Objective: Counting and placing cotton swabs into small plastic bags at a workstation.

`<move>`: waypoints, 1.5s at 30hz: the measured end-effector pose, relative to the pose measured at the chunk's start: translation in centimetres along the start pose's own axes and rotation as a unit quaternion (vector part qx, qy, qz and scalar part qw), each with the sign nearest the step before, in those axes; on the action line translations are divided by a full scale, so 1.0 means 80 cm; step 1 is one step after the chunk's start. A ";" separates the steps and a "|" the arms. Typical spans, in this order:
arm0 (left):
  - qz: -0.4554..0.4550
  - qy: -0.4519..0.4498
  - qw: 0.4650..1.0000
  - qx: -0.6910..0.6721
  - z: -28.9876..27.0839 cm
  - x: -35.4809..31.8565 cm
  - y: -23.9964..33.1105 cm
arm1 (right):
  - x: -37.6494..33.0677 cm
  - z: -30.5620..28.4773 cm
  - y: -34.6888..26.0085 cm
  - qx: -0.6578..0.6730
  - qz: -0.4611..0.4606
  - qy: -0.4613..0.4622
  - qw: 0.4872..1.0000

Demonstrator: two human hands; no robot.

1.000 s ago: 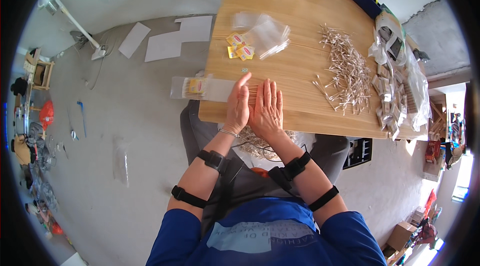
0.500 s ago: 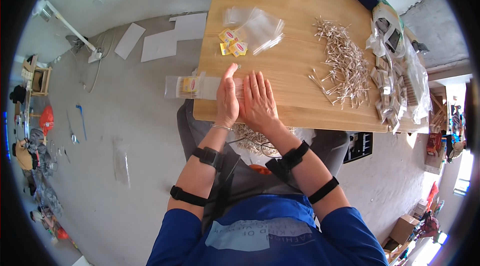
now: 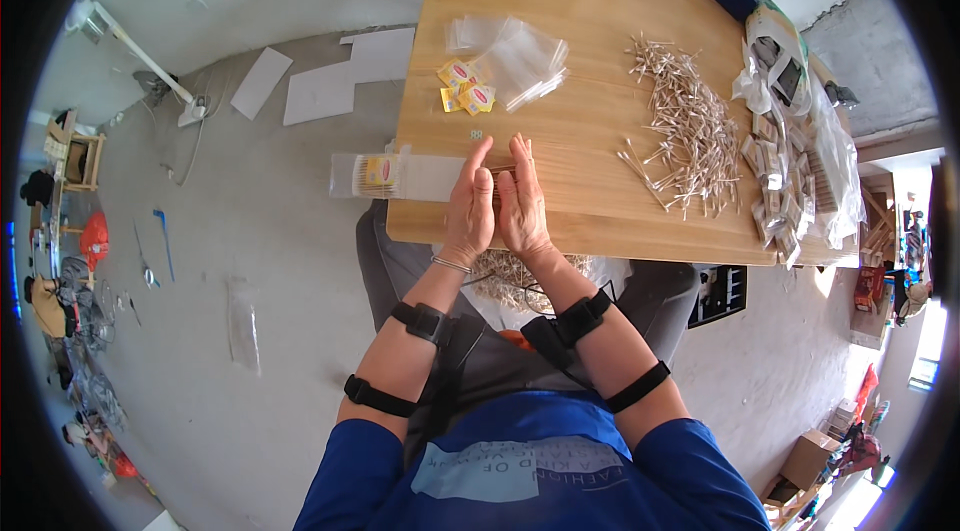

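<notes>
My left hand [image 3: 470, 206] and my right hand [image 3: 522, 203] stand edge-on at the near edge of the wooden table [image 3: 600, 221], palms pressed toward each other. A small bundle of thin sticks [image 3: 501, 171] shows between the fingertips. Just left of my left hand lies a long clear bag [image 3: 400, 174] with sticks and a yellow label inside, half off the table's left edge. A heap of more sticks [image 3: 510, 276] rests in my lap under the table edge.
A loose pile of sticks [image 3: 685, 126] is spread on the right of the table, with filled packs [image 3: 790, 171] in plastic beyond it. Yellow labels [image 3: 465, 96] and empty clear bags [image 3: 515, 56] lie further back. White sheets [image 3: 330, 81] lie on the floor to the left.
My hands have turned from lying side by side, palms down, to standing edge-on and pressed together. The view has shifted slightly along the table.
</notes>
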State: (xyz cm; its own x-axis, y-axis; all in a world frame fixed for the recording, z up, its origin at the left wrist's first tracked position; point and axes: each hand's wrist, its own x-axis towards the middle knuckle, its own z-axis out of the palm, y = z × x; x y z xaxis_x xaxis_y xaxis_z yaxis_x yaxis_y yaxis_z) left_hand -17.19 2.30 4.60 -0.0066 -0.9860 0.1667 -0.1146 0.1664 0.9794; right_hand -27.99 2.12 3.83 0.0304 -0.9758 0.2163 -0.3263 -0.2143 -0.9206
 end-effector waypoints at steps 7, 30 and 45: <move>0.002 0.005 0.999 -0.052 -0.006 0.000 -0.004 | -0.001 -0.008 0.003 0.047 -0.012 0.003 0.999; 0.069 -0.153 0.834 0.526 0.033 -0.054 0.014 | -0.013 -0.059 0.018 -0.029 -0.021 0.089 0.995; 0.064 -0.113 0.795 0.593 0.049 0.006 -0.012 | -0.012 -0.053 0.022 -0.045 -0.049 0.109 0.992</move>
State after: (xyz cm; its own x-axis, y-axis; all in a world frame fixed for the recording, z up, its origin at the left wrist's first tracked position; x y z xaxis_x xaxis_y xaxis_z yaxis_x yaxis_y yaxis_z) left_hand -20.99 1.64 3.31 -0.2559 -0.9615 0.1000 -0.9533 0.2682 0.1386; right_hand -32.60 2.88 3.41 -0.1349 -0.9158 0.3783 -0.4157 -0.2942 -0.8606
